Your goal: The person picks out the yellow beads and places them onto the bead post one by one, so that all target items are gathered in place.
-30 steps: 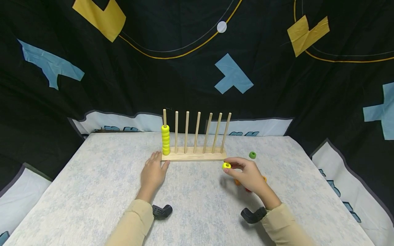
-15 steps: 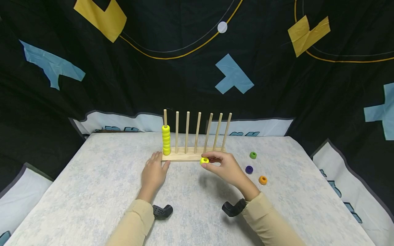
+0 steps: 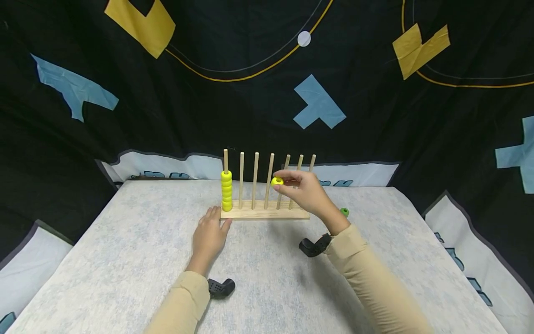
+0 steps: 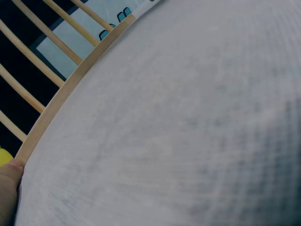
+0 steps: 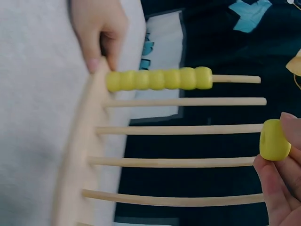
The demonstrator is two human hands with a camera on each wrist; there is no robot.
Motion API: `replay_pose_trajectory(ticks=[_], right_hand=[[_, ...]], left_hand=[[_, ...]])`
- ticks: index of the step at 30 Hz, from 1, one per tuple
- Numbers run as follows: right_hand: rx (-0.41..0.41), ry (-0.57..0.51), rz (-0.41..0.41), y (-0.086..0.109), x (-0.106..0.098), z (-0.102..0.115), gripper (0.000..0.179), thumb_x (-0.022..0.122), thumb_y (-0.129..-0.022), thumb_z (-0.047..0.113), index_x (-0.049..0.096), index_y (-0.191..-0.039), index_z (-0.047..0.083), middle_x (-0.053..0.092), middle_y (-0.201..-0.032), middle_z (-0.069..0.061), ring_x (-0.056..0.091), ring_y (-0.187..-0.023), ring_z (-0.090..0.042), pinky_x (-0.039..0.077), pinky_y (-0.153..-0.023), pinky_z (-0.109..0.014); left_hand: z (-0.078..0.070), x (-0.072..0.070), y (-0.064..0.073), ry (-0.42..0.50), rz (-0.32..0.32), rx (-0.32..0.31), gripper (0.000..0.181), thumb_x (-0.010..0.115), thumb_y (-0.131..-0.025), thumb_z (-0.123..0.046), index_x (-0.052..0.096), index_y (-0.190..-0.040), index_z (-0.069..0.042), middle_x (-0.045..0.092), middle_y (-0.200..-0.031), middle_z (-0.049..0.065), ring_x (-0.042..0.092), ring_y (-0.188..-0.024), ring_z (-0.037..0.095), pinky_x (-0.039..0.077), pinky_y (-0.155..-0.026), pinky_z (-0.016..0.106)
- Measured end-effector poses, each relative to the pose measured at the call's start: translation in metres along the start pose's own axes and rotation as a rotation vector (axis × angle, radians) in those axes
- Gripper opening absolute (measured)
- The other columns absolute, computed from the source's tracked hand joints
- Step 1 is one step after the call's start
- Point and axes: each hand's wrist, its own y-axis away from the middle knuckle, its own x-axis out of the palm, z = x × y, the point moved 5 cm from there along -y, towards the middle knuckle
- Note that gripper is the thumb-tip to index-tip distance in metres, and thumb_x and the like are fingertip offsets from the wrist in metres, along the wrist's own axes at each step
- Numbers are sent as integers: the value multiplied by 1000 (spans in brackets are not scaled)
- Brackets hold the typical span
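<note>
A wooden peg rack (image 3: pixel 267 214) with a row of upright pegs stands toward the far side of the table. Several yellow beads (image 3: pixel 226 191) are stacked on its leftmost peg, whose bare tip shows above them. My left hand (image 3: pixel 208 236) grips the rack's left end, thumb on the front and fingers on the far side, as the right wrist view shows. Between thumb and fingertips my right hand (image 3: pixel 306 192) pinches another yellow bead (image 5: pixel 274 140), raised in front of the middle pegs near their upper part. That bead is apart from the stack; the other pegs visible carry no beads.
A green bead (image 3: pixel 344 212) lies on the pale table (image 3: pixel 267 287) to the right of the rack, close to the right forearm. Behind the table hangs a black cloth (image 3: pixel 233 116) with blue and yellow patches.
My right hand has carried the yellow bead left from beside the rack's right end, then up toward the peg tops. The purple and orange beads are now hidden by the right arm. My left hand stays put.
</note>
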Motion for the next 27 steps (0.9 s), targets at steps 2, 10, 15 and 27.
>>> replay_pose_trajectory(ticks=[2, 10, 15, 27], right_hand=[[-11, 12, -15, -10, -6, 5, 33, 74, -91, 21, 69, -122, 11, 71, -118, -2, 67, -106, -16, 58, -93, -33], [-29, 23, -37, -45, -19, 25, 32, 73, -91, 19, 69, -122, 10, 71, -121, -5, 70, -105, -16, 59, -90, -30], [-6, 42, -49, -60, -19, 28, 35, 73, -91, 22, 68, -124, 11, 71, -121, -4, 69, -107, -15, 59, -91, -30], [34, 26, -22, -87, -4, 31, 37, 71, -93, 21, 66, -127, 8, 70, -122, -4, 68, -109, -15, 58, -94, -29]], left_hand=[[0, 0, 0, 1, -1, 2, 65, 54, -102, -39, 38, -150, 1, 40, -155, 22, 34, -147, 40, 30, -119, 57], [0, -1, 0, -3, -2, 6, 65, 54, -102, -39, 39, -150, 1, 40, -155, 23, 35, -146, 41, 31, -118, 57], [1, -1, 0, -6, 0, 8, 65, 54, -102, -40, 39, -149, 2, 40, -154, 23, 35, -145, 41, 32, -118, 57], [0, -2, 0, -15, 0, 12, 65, 54, -102, -40, 40, -149, 3, 41, -154, 23, 37, -144, 42, 33, -117, 57]])
